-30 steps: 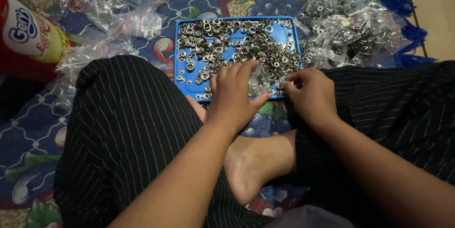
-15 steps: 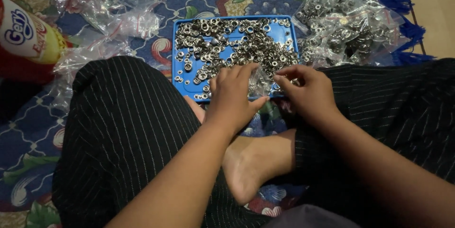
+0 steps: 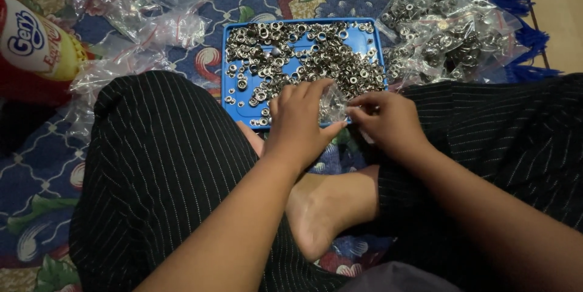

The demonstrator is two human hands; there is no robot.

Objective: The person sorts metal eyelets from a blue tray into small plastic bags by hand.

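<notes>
A blue tray [image 3: 234,105] lies on the carpet in front of my crossed legs, covered with several small silver metal rings [image 3: 291,55]. My left hand [image 3: 299,121] and my right hand [image 3: 388,123] meet at the tray's near edge. Between them they pinch a small clear plastic bag [image 3: 333,102] that holds a few rings. My left fingers grip its left side, my right fingertips its right edge. The bag's lower part is hidden behind my hands.
A pile of clear bags filled with metal rings [image 3: 449,31] lies right of the tray. Empty crumpled clear bags [image 3: 152,25] lie to its left. A red and yellow snack package [image 3: 36,49] sits far left. My bare foot [image 3: 328,207] rests below my hands.
My right hand has moved left and closer to my left hand, coming together on the small bag. The view has shifted slightly.
</notes>
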